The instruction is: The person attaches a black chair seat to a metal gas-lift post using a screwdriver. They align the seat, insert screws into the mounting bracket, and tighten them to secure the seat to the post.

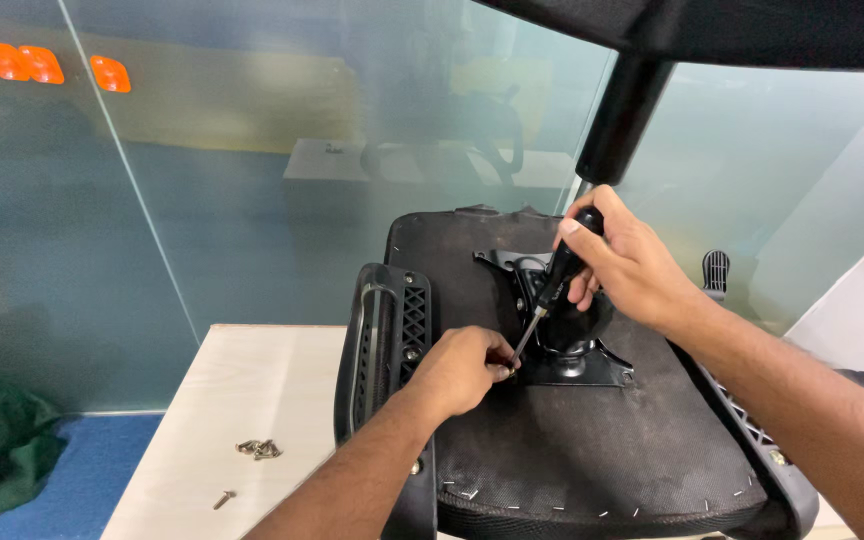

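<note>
Right hand (620,262) wrapped around black screwdriver (556,282), tip angled down-left onto metal mounting plate (592,368). Left hand (464,366) pinching at the tip, fingers closed. Plate sits on upturned chair seat (572,450), centre-right on pale tabletop (252,390). Loose screws (259,449) near left; armrest (387,335) just left of left hand.
</note>
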